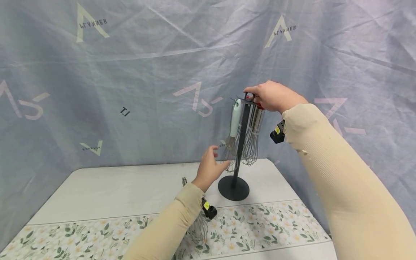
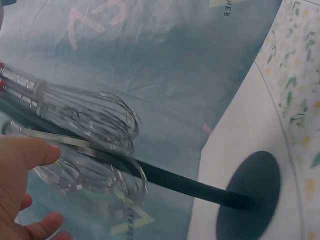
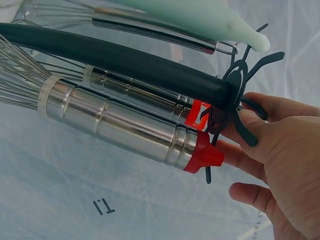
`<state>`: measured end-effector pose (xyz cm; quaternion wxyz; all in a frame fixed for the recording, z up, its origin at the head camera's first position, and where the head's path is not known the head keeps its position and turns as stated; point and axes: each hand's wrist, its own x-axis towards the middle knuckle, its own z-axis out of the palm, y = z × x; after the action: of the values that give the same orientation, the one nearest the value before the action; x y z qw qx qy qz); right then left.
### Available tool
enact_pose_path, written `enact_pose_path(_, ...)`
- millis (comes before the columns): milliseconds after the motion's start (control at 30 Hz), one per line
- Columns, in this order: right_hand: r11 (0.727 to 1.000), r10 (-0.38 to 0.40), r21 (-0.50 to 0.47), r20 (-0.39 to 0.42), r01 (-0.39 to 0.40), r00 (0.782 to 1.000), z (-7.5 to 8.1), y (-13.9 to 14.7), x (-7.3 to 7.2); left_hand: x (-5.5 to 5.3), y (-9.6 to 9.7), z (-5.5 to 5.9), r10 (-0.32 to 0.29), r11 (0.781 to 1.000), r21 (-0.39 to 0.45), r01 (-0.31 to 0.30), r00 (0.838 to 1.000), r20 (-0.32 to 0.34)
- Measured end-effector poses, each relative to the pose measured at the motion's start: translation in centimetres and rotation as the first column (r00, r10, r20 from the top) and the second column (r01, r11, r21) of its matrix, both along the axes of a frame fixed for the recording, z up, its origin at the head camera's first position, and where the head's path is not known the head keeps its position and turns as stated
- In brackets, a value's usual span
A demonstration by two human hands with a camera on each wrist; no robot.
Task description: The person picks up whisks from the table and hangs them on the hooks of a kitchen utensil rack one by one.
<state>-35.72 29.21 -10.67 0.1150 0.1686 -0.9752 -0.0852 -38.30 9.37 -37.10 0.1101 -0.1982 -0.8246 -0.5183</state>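
Observation:
A black utensil stand (image 1: 241, 148) with a round base (image 1: 233, 193) stands on the table, its pole leaning slightly in the head view. With thumb and fingers my right hand (image 1: 276, 95) grips its top, among the hooks (image 3: 265, 60). Several whisks hang there: one has a mint-green handle (image 1: 234, 121), another a slim metal handle (image 3: 155, 34). Thick steel handles with red ends belong to two more, the nearer being a steel-handled whisk (image 3: 125, 125). Beside the hanging wires my left hand (image 1: 209, 168) is held with fingers spread and nothing in it.
Partly hidden under my left forearm, another whisk (image 1: 199, 230) lies on the table. A floral strip (image 1: 97, 236) crosses the white tabletop (image 1: 130, 187). Behind and to the sides hangs a grey-blue cloth (image 1: 139, 90) with printed letters.

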Motion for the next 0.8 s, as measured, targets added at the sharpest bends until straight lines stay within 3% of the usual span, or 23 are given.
enact_pose_path(167, 0.999, 0.034, -0.005, -0.018, -0.034, 0.999, -0.1, 0.0, -0.1, 0.7, -2.5, -2.8, 0.01, 0.999, 0.048, -0.012, 0.999, 0.031)
enact_pose_path(300, 0.997, 0.075, -0.014, -0.031, -0.076, 0.997, 0.0, 0.2, -0.1, 1.2, -4.9, -5.0, 0.063, 0.994, 0.08, -0.068, 0.996, 0.066)
enact_pose_path(567, 0.993, 0.108, -0.06, 0.025, -0.106, 0.994, 0.1, 1.1, -0.6, 1.8, -9.4, -8.0, 0.106, 0.983, 0.136, -0.123, 0.986, 0.126)
enact_pose_path(800, 0.991, 0.097, -0.103, 0.071, -0.09, 0.993, -0.1, 1.9, -1.0, 2.1, -11.3, -10.4, 0.134, 0.971, 0.162, -0.178, 0.959, 0.25)
